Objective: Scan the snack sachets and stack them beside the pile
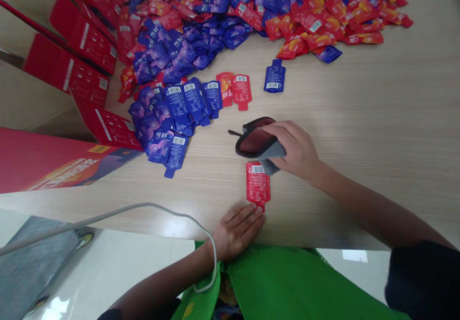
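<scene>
What looks like a pair of dark-rimmed sunglasses [254,141] with a reddish lens is in my right hand [296,148], together with a grey cloth [271,159]. The fingers close over their right side, above the table. Just below lies a red sachet [257,186], barcode side up, with another red edge showing under it. My left hand [237,229] rests flat near the table's front edge, fingers stretched out, fingertips on the sachet's narrow end. A lone blue sachet [275,78] lies further back.
Blue sachets [176,102] lie overlapped at left, beside a red sachet [241,90]. A big heap of red and blue sachets [230,13] covers the back. Red boxes [82,37] line the left edge. A pale cable [143,206] crosses the front, over my left wrist.
</scene>
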Action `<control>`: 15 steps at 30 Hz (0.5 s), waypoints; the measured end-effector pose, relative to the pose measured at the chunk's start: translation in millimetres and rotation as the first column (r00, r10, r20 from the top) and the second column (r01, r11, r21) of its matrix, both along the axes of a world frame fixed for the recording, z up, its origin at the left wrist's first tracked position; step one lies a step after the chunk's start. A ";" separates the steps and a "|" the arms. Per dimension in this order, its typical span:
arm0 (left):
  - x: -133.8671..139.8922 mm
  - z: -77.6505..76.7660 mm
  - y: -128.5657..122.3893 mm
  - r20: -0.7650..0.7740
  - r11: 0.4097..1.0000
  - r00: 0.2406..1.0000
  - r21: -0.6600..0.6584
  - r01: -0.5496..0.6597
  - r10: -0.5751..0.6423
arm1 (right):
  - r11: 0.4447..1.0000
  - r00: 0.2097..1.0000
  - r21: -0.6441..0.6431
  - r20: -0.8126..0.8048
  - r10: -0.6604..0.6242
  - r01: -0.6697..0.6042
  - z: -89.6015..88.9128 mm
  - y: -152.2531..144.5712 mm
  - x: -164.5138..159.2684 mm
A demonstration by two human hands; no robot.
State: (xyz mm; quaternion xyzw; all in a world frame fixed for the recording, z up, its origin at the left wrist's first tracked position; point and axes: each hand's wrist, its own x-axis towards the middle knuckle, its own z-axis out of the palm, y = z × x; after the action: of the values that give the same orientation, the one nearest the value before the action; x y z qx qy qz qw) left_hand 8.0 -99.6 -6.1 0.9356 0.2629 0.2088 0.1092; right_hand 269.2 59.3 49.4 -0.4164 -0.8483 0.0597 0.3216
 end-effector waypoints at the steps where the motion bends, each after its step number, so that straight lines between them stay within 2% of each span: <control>1: 0.1 -1.0 -0.1 0.008 1.000 1.000 -0.004 -0.001 0.001 | 0.997 0.997 -0.005 -0.004 0.075 -0.075 1.6 -15.6 -3.1; 4: -0.4 -2.5 0.2 0.033 1.000 0.999 -0.022 -0.010 0.010 | 0.937 0.931 -0.097 0.118 0.344 -0.334 -9.8 -60.5 -14.9; 5: -0.6 -2.4 0.4 0.035 1.000 0.999 -0.026 -0.010 0.011 | 0.915 0.905 -0.133 0.148 0.399 -0.381 -17.5 -69.2 -18.0; 7: -0.8 -1.5 0.6 0.028 1.000 1.000 -0.029 -0.005 0.006 | 0.897 0.884 -0.192 0.184 0.430 -0.397 -33.4 -70.4 -20.8; 9: -0.6 -0.9 0.7 0.020 1.000 1.000 -0.027 0.004 -0.003 | 0.916 0.902 -0.206 0.199 0.383 -0.343 -44.7 -50.9 -18.6; 11: -0.2 -1.3 0.6 0.026 1.000 1.000 -0.021 -0.003 0.003 | 0.949 0.927 -0.179 0.228 0.297 -0.260 -47.7 -18.6 -12.5; 13: 0.1 -2.5 0.5 0.034 1.000 0.999 -0.014 -0.013 0.014 | 0.975 0.945 -0.131 0.253 0.208 -0.180 -41.5 13.0 -4.8; 15: 0.2 -4.0 0.5 0.048 1.000 0.999 -0.005 -0.019 0.019 | 0.995 0.972 -0.069 0.218 0.089 -0.076 -27.9 30.6 1.2</control>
State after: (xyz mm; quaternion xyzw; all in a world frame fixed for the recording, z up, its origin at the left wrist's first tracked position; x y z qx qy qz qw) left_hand 8.2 -99.1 -10.1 0.9275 0.2695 0.2319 0.1155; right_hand 270.4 90.0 21.6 -0.3941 -0.8932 0.0518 0.2101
